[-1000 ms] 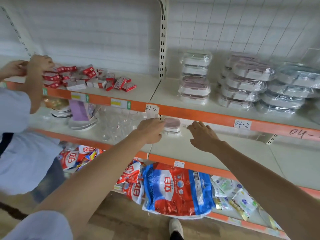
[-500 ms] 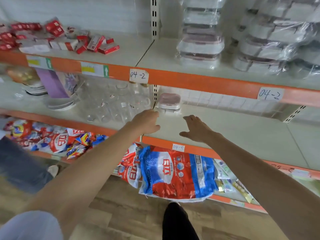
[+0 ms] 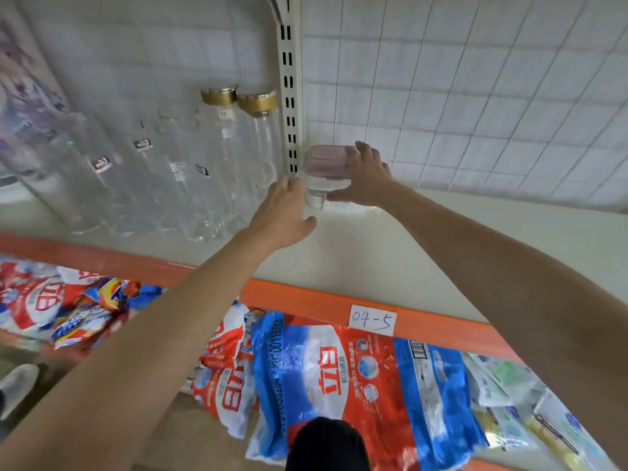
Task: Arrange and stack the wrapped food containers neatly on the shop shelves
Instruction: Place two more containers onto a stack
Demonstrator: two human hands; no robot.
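Note:
A small clear food container [image 3: 324,163] with a pinkish lid stands at the back of the cream shelf [image 3: 441,260], against the tiled wall beside the slotted upright. My right hand [image 3: 365,180] grips it, fingers over the lid's right part and thumb along its front side. At the container's lower left side is my left hand [image 3: 285,212], fingers straight; whether they touch it is unclear. No other wrapped containers are in view.
Tall clear glass bottles [image 3: 217,158], two with gold caps, crowd the shelf left of the slotted upright [image 3: 289,86]. The orange shelf edge carries a label "04-5" [image 3: 372,320]. Red and blue detergent bags [image 3: 339,385] lie on the shelf below. A shoe [image 3: 17,385] shows at lower left.
The view moved in close under the upper shelf. Both hands reached to the back of the shelf; my right hand took hold of the container and my left came up beside it.

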